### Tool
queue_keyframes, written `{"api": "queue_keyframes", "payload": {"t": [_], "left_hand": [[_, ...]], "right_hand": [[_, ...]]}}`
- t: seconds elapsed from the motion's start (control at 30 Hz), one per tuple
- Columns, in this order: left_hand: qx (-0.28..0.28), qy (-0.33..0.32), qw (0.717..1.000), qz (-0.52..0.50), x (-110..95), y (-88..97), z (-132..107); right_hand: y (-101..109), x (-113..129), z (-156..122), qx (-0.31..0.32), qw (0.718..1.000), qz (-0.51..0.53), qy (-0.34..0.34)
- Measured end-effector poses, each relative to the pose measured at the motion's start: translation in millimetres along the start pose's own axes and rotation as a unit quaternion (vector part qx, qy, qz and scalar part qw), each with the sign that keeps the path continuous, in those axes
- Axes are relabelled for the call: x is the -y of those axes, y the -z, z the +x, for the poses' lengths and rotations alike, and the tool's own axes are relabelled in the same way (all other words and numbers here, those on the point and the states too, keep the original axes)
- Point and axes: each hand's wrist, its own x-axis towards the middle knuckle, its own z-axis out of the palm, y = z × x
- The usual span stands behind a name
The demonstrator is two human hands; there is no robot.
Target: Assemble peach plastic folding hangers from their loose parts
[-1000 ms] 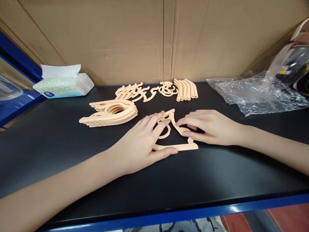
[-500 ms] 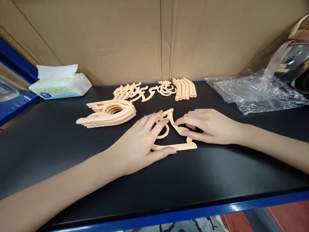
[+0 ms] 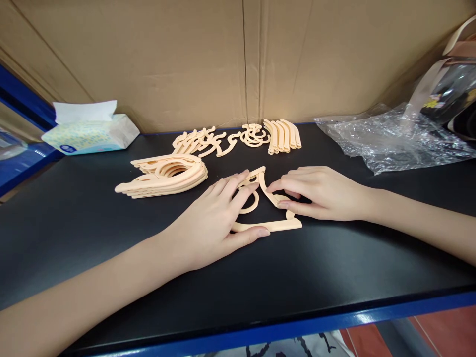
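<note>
My left hand [image 3: 213, 213] lies spread over pale peach plastic clothes hanger parts on the black tabletop. Its fingertips touch the upper part and its thumb rests along the lower hanger bar [image 3: 282, 225]. A ring-shaped part [image 3: 255, 202] shows beside the fingers; what lies under the palm is hidden. To the right, my right hand [image 3: 316, 193] has bent fingers, with index finger and thumb closed on a curved hanger arm [image 3: 268, 191]. A small round-ended piece [image 3: 290, 214] pokes out below that thumb.
Folded peach hangers [image 3: 167, 176] are stacked to the left. Loose hooks [image 3: 193, 141], ring-shaped pieces [image 3: 255, 136] and curved arms [image 3: 284, 136] line the back edge. A tissue pack [image 3: 89, 131] stands back left, crumpled clear plastic [image 3: 379, 144] back right. Cardboard [image 3: 167, 59] walls the rear.
The view has shifted very slightly. Both hands and the hanger parts keep the same positions relative to each other.
</note>
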Motion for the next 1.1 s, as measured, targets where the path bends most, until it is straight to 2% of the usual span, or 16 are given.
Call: {"api": "queue_keyframes", "payload": {"t": [1.1], "left_hand": [[0.007,0.002,1.000,0.014,0.6,-0.1,0.0]], "right_hand": [[-0.1,-0.1,-0.4,-0.002,1.000,-0.003,0.002]]}}
